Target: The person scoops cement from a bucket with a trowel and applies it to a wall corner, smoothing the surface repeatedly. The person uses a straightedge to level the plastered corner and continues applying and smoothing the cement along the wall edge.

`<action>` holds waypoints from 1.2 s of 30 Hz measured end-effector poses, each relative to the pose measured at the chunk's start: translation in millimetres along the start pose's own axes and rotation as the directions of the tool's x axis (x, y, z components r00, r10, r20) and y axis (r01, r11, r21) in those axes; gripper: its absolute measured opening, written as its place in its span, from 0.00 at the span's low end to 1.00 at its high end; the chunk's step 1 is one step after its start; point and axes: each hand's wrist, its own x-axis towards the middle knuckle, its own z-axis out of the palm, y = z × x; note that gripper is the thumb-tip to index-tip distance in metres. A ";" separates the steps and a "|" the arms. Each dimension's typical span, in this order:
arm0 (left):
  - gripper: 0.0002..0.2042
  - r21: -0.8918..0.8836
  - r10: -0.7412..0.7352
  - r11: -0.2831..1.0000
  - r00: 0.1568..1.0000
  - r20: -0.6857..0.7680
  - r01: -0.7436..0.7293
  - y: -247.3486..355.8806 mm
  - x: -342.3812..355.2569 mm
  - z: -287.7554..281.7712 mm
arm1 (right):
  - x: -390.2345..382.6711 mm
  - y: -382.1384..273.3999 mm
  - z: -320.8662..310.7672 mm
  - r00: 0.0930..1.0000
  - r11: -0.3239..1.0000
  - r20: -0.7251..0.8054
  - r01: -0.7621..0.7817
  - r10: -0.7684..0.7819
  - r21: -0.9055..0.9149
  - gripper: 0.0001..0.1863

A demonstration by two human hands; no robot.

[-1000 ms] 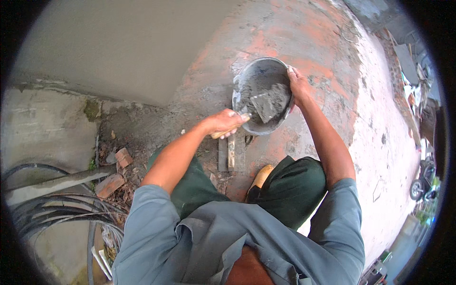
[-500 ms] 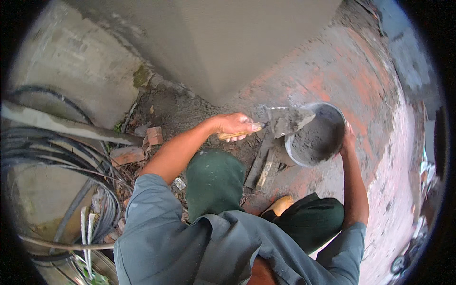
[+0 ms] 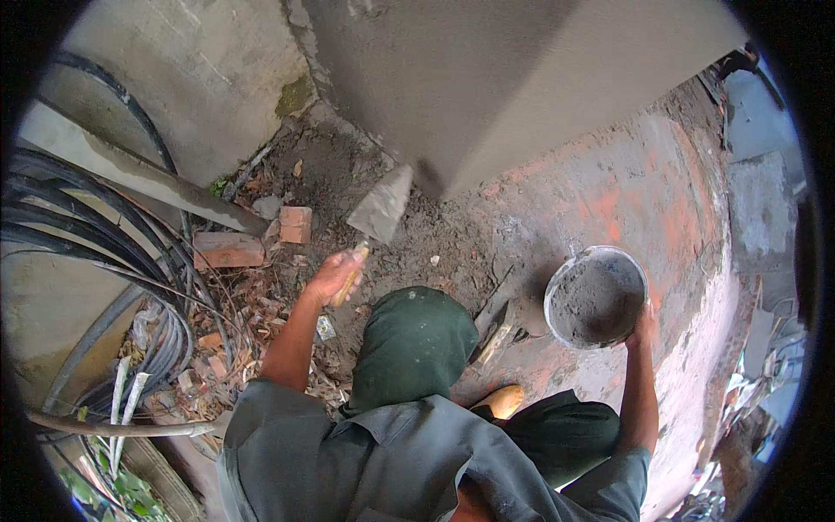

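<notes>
My left hand (image 3: 337, 278) is closed round the wooden handle of a trowel (image 3: 380, 205). The grey-smeared blade points away from me, near the base of a freshly plastered grey column (image 3: 522, 78); a small gap or contact there I cannot tell. On the right, my right hand (image 3: 643, 327) grips the near right rim of a round bucket (image 3: 551, 306). Wet grey mortar (image 3: 596, 300) fills its inside, and the bucket is tilted slightly. My fingers under the rim are partly hidden.
A flat tool with a wooden handle (image 3: 496, 342) lies between my knee and the bucket. To the left are broken bricks (image 3: 228, 250), rubble, a slanting pipe (image 3: 148, 178) and coiled black cables (image 3: 96, 230). Mortar smears cover the reddish floor (image 3: 609, 213).
My left hand has swung left with the trowel, whose blade carried a mortar heap over the bucket and now shows only a thin smear. The bucket sits slightly lower in view.
</notes>
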 end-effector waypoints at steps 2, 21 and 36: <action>0.17 -0.098 0.073 0.992 0.991 -0.108 -0.084 -8.4 12.0 -7.9 | -6.5 -3.9 6.1 1.000 1.000 -0.007 -0.007 0.007 -0.003 0.21; 0.14 -0.362 0.119 0.855 0.820 -0.560 -0.371 51.4 219.2 4.0 | -21.7 -11.5 20.8 1.000 0.998 0.004 -0.009 0.009 -0.055 0.28; 0.16 -0.075 0.352 0.825 0.613 -0.708 -0.560 149.7 170.9 31.5 | -11.1 -2.6 1.6 0.999 0.996 -0.027 -0.029 0.026 -0.080 0.26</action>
